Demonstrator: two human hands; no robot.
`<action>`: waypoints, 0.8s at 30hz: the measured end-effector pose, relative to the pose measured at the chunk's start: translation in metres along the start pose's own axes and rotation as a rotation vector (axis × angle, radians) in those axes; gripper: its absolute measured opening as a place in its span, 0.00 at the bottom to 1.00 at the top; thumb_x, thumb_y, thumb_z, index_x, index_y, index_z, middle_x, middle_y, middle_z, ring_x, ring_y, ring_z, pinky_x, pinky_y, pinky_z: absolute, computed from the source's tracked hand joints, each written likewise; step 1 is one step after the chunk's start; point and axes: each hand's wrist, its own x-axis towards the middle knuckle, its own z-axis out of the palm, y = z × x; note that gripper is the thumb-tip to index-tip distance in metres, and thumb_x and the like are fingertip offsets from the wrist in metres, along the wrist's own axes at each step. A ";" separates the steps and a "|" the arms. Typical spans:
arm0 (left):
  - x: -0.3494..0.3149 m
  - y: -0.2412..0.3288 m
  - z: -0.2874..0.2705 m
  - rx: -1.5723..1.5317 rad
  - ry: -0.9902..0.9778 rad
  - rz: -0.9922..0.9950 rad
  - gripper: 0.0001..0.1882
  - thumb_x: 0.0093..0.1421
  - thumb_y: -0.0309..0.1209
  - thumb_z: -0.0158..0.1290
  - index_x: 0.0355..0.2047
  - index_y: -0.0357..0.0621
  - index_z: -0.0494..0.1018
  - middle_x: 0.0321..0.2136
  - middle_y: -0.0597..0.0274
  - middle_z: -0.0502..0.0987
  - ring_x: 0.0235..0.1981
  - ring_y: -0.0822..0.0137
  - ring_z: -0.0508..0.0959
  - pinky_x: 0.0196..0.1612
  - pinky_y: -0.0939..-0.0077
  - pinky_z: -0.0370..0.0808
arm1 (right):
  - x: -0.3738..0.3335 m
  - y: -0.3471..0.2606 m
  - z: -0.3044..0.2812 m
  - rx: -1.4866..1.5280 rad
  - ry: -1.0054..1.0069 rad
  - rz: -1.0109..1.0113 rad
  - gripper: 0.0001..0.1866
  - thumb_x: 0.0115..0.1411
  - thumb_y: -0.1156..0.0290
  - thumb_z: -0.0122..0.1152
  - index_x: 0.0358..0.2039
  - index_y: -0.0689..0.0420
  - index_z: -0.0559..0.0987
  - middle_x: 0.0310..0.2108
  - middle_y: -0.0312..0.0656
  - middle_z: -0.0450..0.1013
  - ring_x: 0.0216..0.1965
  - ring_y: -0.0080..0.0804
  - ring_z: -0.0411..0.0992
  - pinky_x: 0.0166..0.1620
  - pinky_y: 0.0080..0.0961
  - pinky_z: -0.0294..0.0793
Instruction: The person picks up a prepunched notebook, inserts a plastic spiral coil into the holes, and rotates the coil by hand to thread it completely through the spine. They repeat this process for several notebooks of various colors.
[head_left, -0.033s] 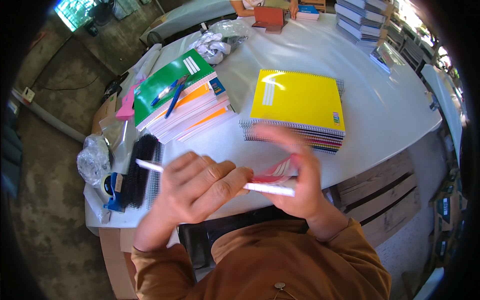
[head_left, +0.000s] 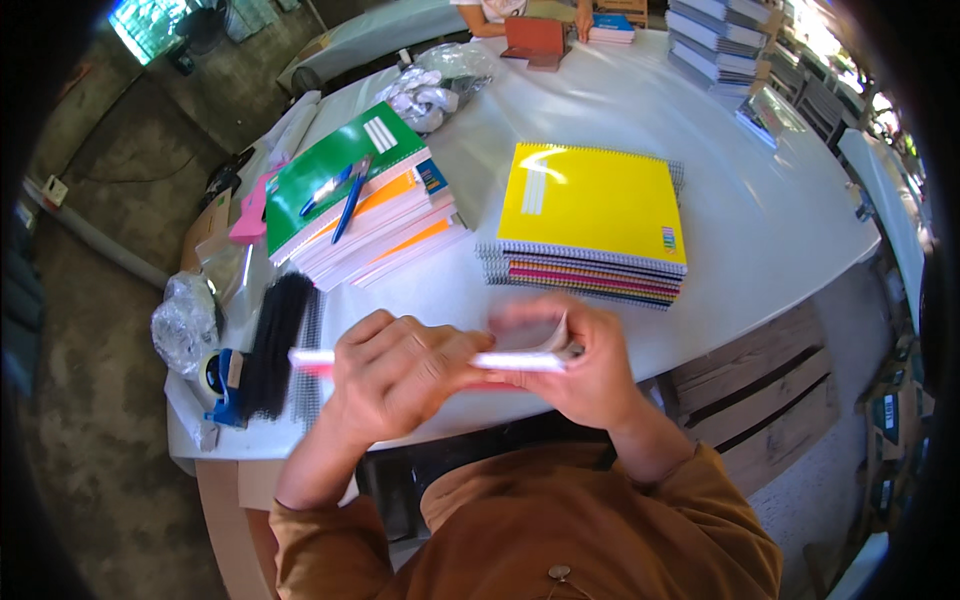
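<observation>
A thin notebook (head_left: 525, 362) with white page edges and a red cover is held nearly edge-on above the table's near edge. My left hand (head_left: 395, 375) is closed round its left part, fingers over the top. At the right end my right hand (head_left: 590, 365) grips it, and a few leaves curl upward between thumb and fingers; those fingers are blurred. Beyond lies a stack of spiral notebooks (head_left: 590, 205), a yellow cover on top. To the left, a green-covered pile of unbound notebooks (head_left: 350, 180) carries blue-handled pliers (head_left: 350, 205).
Black binding coils (head_left: 280, 345) lie at the left edge beside a blue tape dispenser (head_left: 228, 388) and crumpled clear plastic (head_left: 185, 320). More plastic (head_left: 425, 100) sits farther back. Across the table, a person's hand (head_left: 584, 20) is near blue-topped books (head_left: 612, 28). Tall notebook stacks (head_left: 712, 45) stand far right.
My right hand has come down and its fingers have curled in. The red cover, bent up at the right end before, now shows beneath the pages, with pale leaves curling instead.
</observation>
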 end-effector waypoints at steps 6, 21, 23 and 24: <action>-0.085 -0.009 0.013 -0.069 0.371 -0.735 0.43 0.37 0.37 0.66 0.54 0.38 0.61 0.51 0.50 0.64 0.52 0.56 0.65 0.55 0.62 0.59 | -0.013 0.043 -0.009 0.253 0.081 0.028 0.07 0.46 0.77 0.69 0.23 0.59 0.77 0.22 0.34 0.74 0.26 0.13 0.70 0.31 0.13 0.70; -0.164 -0.009 0.115 -1.097 0.295 -1.268 0.11 0.48 0.16 0.54 0.33 0.39 0.74 0.26 0.68 0.75 0.27 0.76 0.74 0.31 0.82 0.70 | -0.026 0.100 -0.023 0.350 0.003 0.288 0.11 0.50 0.74 0.67 0.35 0.59 0.78 0.30 0.34 0.75 0.32 0.17 0.70 0.37 0.18 0.71; -0.159 0.003 0.110 -1.027 0.287 -1.157 0.11 0.50 0.16 0.52 0.35 0.38 0.74 0.27 0.67 0.76 0.28 0.75 0.75 0.32 0.80 0.71 | -0.015 0.083 -0.024 0.307 -0.099 0.293 0.10 0.50 0.75 0.65 0.34 0.60 0.78 0.31 0.36 0.76 0.31 0.19 0.71 0.37 0.18 0.71; -0.155 0.002 0.107 -0.976 0.210 -1.103 0.12 0.50 0.15 0.52 0.36 0.38 0.73 0.28 0.66 0.76 0.30 0.75 0.75 0.33 0.80 0.71 | -0.009 0.070 -0.024 0.252 -0.010 0.162 0.10 0.50 0.75 0.65 0.35 0.60 0.78 0.31 0.37 0.76 0.31 0.20 0.71 0.38 0.19 0.72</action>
